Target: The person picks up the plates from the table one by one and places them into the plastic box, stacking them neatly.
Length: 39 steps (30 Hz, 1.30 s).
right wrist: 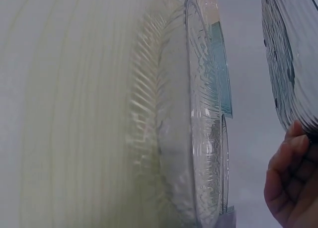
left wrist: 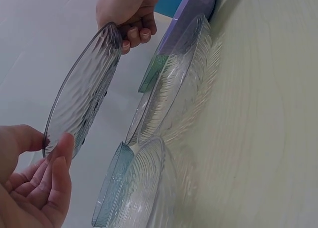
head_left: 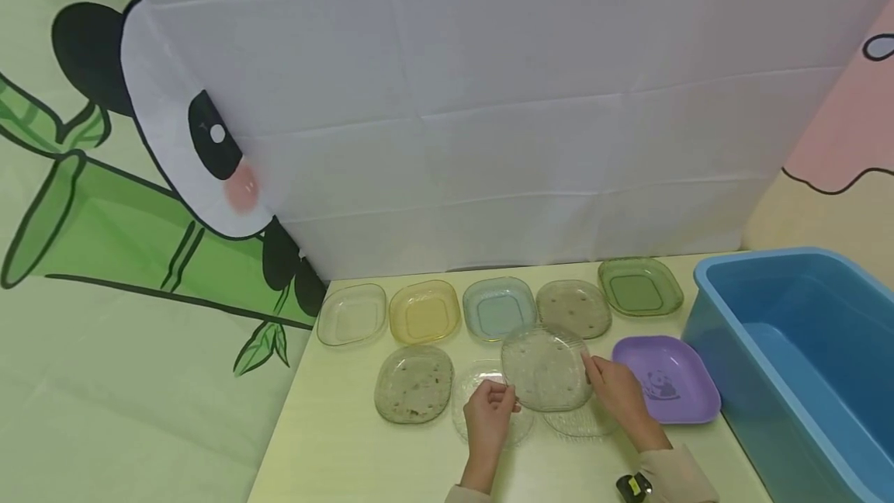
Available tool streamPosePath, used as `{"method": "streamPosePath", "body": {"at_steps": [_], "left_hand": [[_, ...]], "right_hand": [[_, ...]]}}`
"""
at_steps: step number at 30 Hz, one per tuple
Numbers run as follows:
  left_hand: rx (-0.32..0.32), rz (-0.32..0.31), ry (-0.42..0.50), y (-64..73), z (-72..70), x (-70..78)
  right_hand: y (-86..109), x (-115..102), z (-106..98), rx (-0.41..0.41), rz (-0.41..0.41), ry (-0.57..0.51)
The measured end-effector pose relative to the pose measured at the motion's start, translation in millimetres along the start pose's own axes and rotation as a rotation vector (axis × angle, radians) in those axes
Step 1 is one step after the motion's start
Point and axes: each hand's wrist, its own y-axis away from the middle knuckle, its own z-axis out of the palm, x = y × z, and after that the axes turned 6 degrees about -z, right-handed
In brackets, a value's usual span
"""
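A greyish see-through plate (head_left: 545,367) with a wavy, ribbed surface is raised over the table, tilted, between both hands. My left hand (head_left: 486,419) pinches its rim at the lower left, thumb on one side and fingers on the other, as the left wrist view shows. On the opposite side, my right hand (head_left: 620,393) grips the rim with fingers partly curled. Beneath the raised plate two clear ribbed plates lie on the table: one clear plate (head_left: 462,410) by my left hand, another clear plate (head_left: 581,424) partly hidden under the held one.
Along the back stand a clear plate (head_left: 351,315), a yellow plate (head_left: 424,312), a light blue plate (head_left: 497,306), a grey spotted plate (head_left: 575,307) and a green plate (head_left: 640,287). Nearer are another spotted plate (head_left: 414,384) and a purple plate (head_left: 670,394). A blue tub (head_left: 726,348) stands right.
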Motion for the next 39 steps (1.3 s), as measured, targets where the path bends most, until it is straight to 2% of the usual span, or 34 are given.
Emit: {"method": "streamPosePath", "body": {"at_steps": [5,11,18,23,30,33,35,39], "left_hand": [[-0.01,0.017,0.017,2.0,-1.0,-3.6],[0.008,0.035,0.048,2.8,-0.3,-5.7],[0.015,-0.002,0.065,1.8,0.1,-6.6],[0.02,0.022,0.071,2.6,-7.8,-6.2],[0.039,0.02,0.07,9.4,-27.5,19.5],[0.051,0.056,0.074,8.9,-31.4,20.7],[0.059,0.069,0.076,5.8,-31.0,14.0],[0.067,0.056,0.08,0.8,-28.9,-3.9]], "right_hand": [[0.7,-1.4,-0.6,0.018,0.0,-0.021],[0.9,-4.6,-2.5,0.033,-0.003,-0.022],[-1.8,-7.1,-6.7,0.013,-0.001,-0.013],[-7.1,-6.2,-10.6,0.023,-0.027,0.016],[-19.0,-9.1,-22.1,0.094,-0.088,0.031],[-25.1,-10.5,-27.6,0.127,-0.123,0.04],[-29.3,-11.1,-30.9,0.131,-0.14,0.053],[-35.5,-15.4,-39.1,0.117,-0.163,0.078]]}}
